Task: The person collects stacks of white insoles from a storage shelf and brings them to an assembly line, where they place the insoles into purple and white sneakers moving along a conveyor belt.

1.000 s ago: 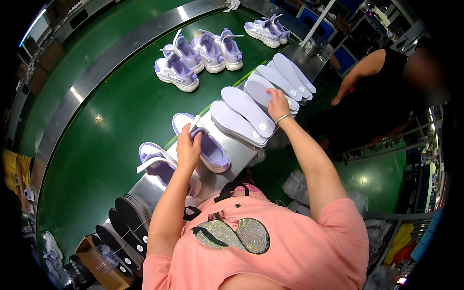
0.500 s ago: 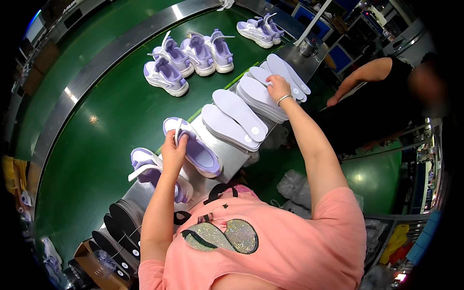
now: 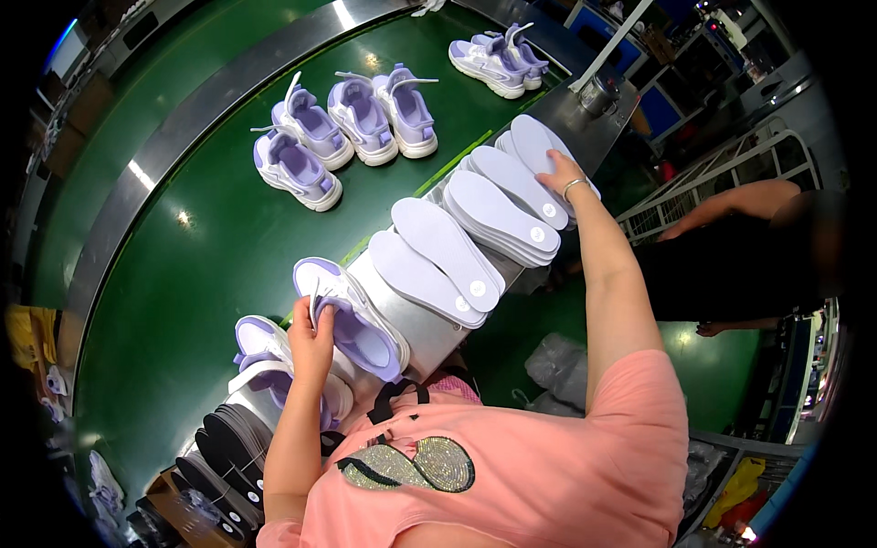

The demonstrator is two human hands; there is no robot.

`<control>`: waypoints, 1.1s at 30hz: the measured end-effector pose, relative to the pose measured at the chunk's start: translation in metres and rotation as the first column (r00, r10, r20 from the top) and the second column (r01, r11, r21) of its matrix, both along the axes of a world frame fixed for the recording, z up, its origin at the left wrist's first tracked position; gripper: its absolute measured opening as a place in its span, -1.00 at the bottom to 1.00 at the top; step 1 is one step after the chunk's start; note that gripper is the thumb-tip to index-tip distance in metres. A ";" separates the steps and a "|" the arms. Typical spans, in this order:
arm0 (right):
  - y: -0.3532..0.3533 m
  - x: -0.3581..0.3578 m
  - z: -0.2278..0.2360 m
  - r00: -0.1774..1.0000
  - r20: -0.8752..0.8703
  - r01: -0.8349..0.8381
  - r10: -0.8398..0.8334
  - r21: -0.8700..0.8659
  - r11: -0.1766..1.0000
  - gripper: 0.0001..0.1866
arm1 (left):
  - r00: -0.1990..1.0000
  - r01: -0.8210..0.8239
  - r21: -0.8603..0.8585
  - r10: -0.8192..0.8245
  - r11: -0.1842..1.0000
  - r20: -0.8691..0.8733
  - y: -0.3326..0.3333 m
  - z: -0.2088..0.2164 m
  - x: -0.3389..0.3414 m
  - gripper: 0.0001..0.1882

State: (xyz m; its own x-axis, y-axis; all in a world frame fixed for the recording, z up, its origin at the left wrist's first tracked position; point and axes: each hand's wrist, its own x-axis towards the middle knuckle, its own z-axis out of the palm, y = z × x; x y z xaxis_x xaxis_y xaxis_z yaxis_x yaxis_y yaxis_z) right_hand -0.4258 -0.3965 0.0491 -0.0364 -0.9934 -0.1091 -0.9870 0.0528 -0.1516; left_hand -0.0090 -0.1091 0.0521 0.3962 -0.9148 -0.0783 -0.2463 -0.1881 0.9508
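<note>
My left hand (image 3: 312, 342) is closed on the tongue of a white and lilac sneaker (image 3: 370, 340), whose opening faces me. Just left of it stands a second sneaker (image 3: 258, 338), partly hidden behind my left forearm. My right hand (image 3: 564, 173) reaches to the far end of the insole row, its thumb and fingers closed at a pale lilac insole (image 3: 534, 137) on the farthest stack; the fingertips show only in part. Nearer are a middle stack of insoles (image 3: 498, 215) and a near stack (image 3: 425, 279), with round white stickers on several.
Several sneakers (image 3: 365, 119) stand on the green conveyor belt (image 3: 210, 247), with another pair (image 3: 493, 64) farther right. Bundled black insoles (image 3: 228, 447) sit in a box at lower left. A metal cup (image 3: 598, 94) stands at the bench's far end. A person in black (image 3: 731, 260) is at right.
My right hand has moved from the middle insoles to the farthest stack. My left hand keeps hold of the sneaker. The view has shifted slightly, and the person at right has moved.
</note>
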 end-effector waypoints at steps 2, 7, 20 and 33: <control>0.000 0.005 0.012 0.994 -0.070 -0.081 0.084 0.048 0.996 -0.37 | 1.000 -0.008 0.018 0.008 1.000 -0.009 -0.001 0.001 -0.001 -0.80; -0.007 -0.012 0.006 0.932 -0.195 -0.296 0.307 0.085 0.951 -0.44 | 1.000 -0.008 0.043 0.007 0.999 0.024 -0.007 0.004 0.008 -0.70; 0.120 0.103 0.036 0.724 0.439 -0.500 0.533 -0.198 0.843 -0.77 | 0.916 0.164 0.349 -0.011 0.923 -0.400 -0.024 -0.006 0.042 -0.78; 0.192 0.182 -0.009 0.929 -0.186 -0.336 0.320 -0.063 0.940 -0.54 | 0.997 -0.009 0.114 0.017 0.993 -0.074 0.022 -0.008 0.026 -0.71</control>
